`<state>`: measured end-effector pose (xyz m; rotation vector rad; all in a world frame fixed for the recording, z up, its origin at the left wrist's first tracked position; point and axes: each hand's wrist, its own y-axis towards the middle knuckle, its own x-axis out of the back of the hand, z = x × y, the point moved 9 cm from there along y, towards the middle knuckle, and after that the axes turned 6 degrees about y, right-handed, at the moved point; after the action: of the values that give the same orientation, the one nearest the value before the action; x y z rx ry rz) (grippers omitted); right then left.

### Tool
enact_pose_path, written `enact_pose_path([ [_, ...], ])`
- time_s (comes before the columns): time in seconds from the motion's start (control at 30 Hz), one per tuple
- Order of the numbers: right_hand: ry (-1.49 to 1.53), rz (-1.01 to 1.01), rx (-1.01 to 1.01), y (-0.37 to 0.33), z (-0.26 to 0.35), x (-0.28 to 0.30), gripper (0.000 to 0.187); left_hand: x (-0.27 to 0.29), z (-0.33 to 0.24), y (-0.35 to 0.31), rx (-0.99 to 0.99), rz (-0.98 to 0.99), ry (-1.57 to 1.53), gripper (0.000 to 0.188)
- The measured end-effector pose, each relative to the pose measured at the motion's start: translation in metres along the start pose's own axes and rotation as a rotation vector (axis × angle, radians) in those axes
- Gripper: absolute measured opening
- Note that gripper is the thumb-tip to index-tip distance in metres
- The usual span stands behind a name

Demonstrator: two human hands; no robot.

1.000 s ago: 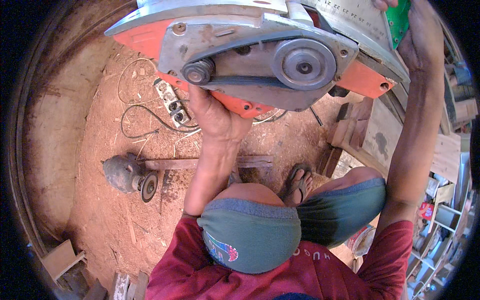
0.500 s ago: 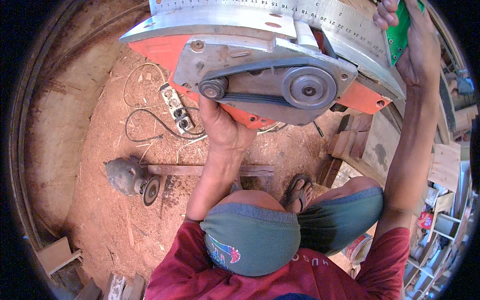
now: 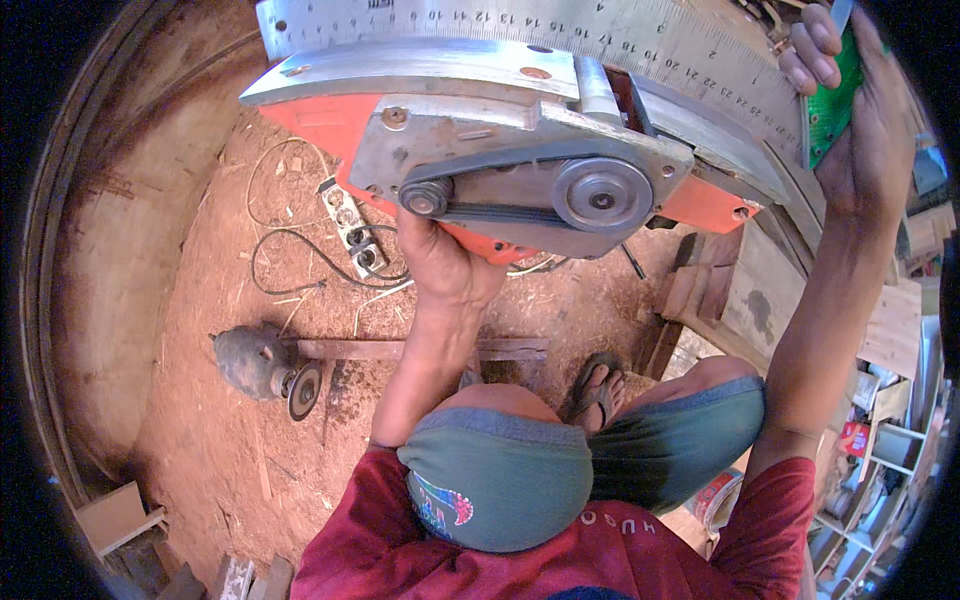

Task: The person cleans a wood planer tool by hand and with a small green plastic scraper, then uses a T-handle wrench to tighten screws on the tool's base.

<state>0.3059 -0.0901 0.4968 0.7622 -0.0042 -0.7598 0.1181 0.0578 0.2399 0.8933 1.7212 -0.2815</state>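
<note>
An orange electric hand planer [image 3: 320, 130] is held up in front of me with its metal sole upward. Its side shows a bare drive belt [image 3: 500, 160] running round a small pulley and a large pulley [image 3: 603, 200]. My left hand [image 3: 450, 265] supports the planer's body from below; the thumb is near the small pulley, and the other fingers are hidden behind the machine. My right hand [image 3: 865, 130] is closed round the green handle [image 3: 832, 108] of a try square. The square's ruled steel blade [image 3: 480, 28] stretches along the sole, behind its near edge.
A bench grinder [image 3: 255, 362] with a disc lies on the sawdust-covered floor near a wooden strip [image 3: 350, 349]. A power strip [image 3: 352, 235] with looped cables lies beyond. Wood blocks [image 3: 705, 275] are stacked at right, by shelves [image 3: 895, 450] of small items.
My right hand has moved slightly right and nearer, and more of the square's blade shows above the sole. The planer's right end has shifted a little left, with my left hand still under it.
</note>
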Motion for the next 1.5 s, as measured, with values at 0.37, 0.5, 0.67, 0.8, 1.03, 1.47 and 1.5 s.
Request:
enact_pose_path([
  [0.37,-0.05,0.058,-0.005,-0.005,0.008,-0.008,0.026,0.0,0.004,0.003,-0.023,-0.11,0.06,0.055],
  [0.5,0.025,0.024,0.001,-0.01,-0.006,-0.01,0.026,0.007,-0.004,0.001,-0.023,-0.154,0.086,0.054],
  [0.67,0.192,0.421,-0.154,0.004,-0.03,-0.011,0.027,0.003,0.001,0.004,-0.012,-0.178,0.133,0.061],
  [0.8,0.025,0.066,-0.037,-0.007,-0.01,-0.012,0.027,-0.002,-0.003,0.002,-0.021,-0.079,0.036,0.054],
  [1.03,0.026,0.023,-0.031,-0.011,-0.015,-0.015,0.025,0.004,-0.006,0.001,-0.026,-0.133,0.051,0.054],
  [1.47,-0.071,0.023,-0.107,-0.014,-0.012,-0.029,0.023,-0.003,-0.007,0.001,-0.059,-0.03,-0.005,0.053],
  [1.5,-0.061,0.023,-0.099,-0.01,-0.015,-0.021,0.022,-0.003,-0.004,0.001,-0.045,-0.037,-0.008,0.053],
])
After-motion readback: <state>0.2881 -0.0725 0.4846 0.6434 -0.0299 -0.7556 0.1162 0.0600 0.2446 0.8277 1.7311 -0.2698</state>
